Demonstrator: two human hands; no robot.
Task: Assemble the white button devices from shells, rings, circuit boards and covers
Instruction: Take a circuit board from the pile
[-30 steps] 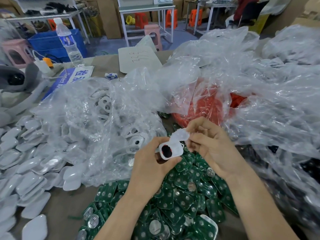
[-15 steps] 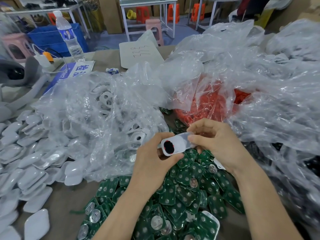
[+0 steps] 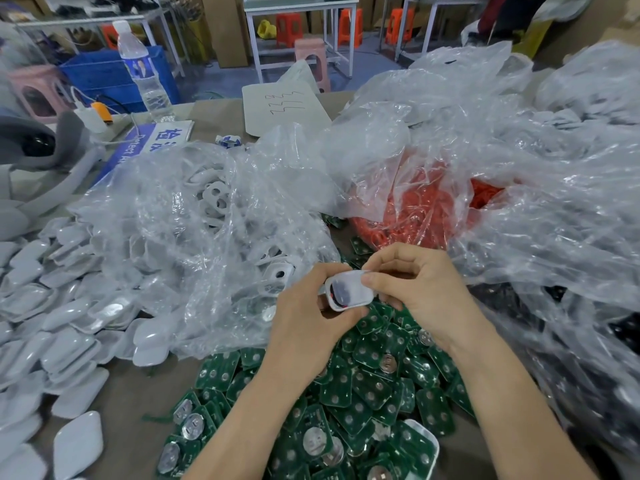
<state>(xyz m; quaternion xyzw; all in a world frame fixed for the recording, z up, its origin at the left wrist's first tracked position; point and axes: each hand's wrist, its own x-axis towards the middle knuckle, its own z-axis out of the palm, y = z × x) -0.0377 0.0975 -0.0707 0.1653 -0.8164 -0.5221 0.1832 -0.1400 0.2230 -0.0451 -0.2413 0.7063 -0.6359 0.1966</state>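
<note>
- Left hand (image 3: 311, 320) curls round the shell (image 3: 346, 293) from below.
- Right hand (image 3: 419, 292) pinches its right end, thumb on top.
- Shell lies crosswise between both hands, above the boards (image 3: 363, 393), near the worktop's (image 3: 135, 389) near edge.

**Little to Read on the Bench**

We make out two items. A blue-and-white sign (image 3: 157, 138) shows the character "检" and, along its blue band, the English "Detect A", with the rest hidden. A white sheet (image 3: 284, 109) bears handwritten zigzags, perhaps "2223"; we cannot tell.
</note>
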